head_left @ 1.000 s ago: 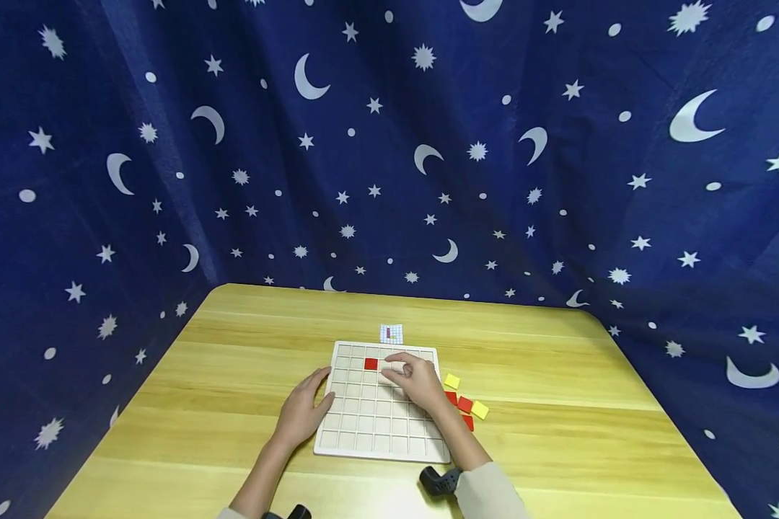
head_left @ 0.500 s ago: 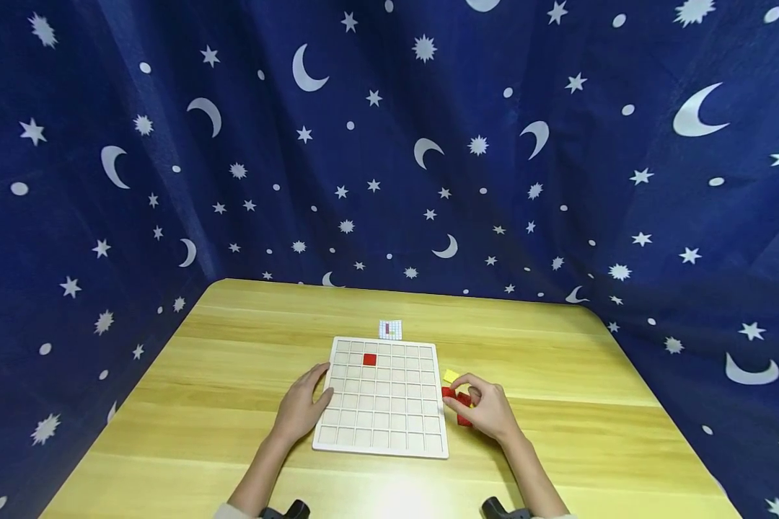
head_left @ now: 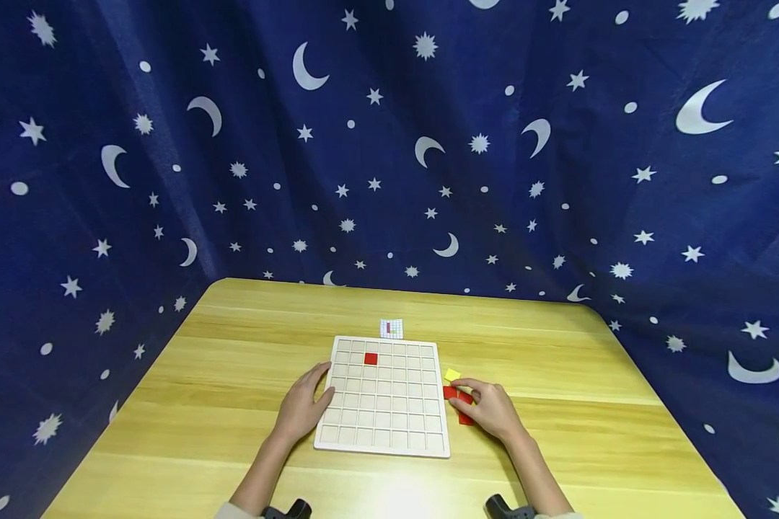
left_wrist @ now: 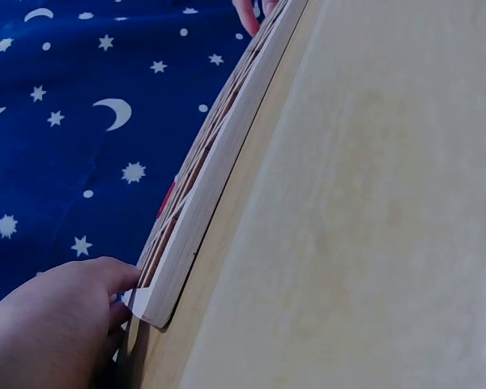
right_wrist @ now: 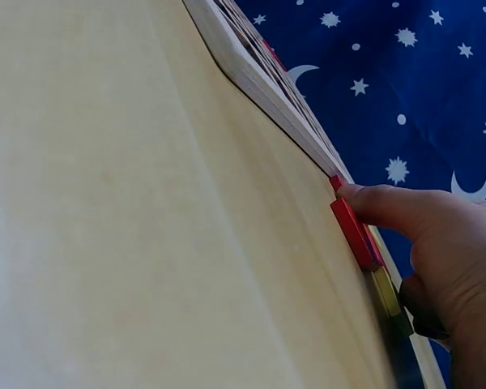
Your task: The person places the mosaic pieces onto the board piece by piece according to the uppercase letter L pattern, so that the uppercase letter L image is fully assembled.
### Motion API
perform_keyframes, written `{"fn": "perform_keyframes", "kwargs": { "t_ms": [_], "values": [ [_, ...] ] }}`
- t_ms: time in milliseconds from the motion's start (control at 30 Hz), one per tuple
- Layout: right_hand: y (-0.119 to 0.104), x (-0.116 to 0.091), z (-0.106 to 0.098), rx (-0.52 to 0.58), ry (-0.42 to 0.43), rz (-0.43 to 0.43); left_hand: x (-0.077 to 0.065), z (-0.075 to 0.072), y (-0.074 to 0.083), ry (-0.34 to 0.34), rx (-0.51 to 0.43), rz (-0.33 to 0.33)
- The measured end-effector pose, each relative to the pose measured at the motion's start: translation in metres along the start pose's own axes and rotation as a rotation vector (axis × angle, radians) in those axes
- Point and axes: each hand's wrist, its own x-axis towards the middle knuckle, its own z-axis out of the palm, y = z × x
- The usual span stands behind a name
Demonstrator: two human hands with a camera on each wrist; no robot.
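A white gridded board (head_left: 373,420) lies on the table, with one red tile (head_left: 371,359) in its second row. My left hand (head_left: 300,411) rests against the board's left edge, thumb and forefinger spread along the rim. In the left wrist view, a finger of that hand (left_wrist: 53,324) lies over the board's corner. Just off the board's right edge, my right hand (head_left: 490,412) pinches a loose red tile (head_left: 449,393) between thumb and forefinger, the tile flat and low. More red tiles (head_left: 465,419) lie partly hidden under this hand. A yellow tile (head_left: 452,375) sits just beyond the forefinger.
Behind the board lies a small printed grid card (head_left: 392,329) with a red and a yellowish mark. In the right wrist view, a yellow tile (right_wrist: 385,292) shows beside a red one. A blue curtain (head_left: 363,144) with moons and stars surrounds the wooden table (head_left: 266,317).
My right hand has moved from above the board, right and nearer, to the loose tiles, where it has closed on a red one. The left hand has stayed at the board's edge.
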Motion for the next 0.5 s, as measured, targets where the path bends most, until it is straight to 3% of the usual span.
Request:
{"fn": "perform_keyframes", "kwargs": {
  "t_ms": [333,500],
  "values": [
    [-0.0019,0.0002,-0.0029,-0.017,-0.013,-0.003,0.0006,-0.0013,0.0001,0.003,-0.001,0.017],
    [-0.0009,-0.0007,-0.0012,0.028,0.038,-0.051,-0.0006,-0.0025,0.0009,-0.008,-0.01,0.007]
  ]
}}
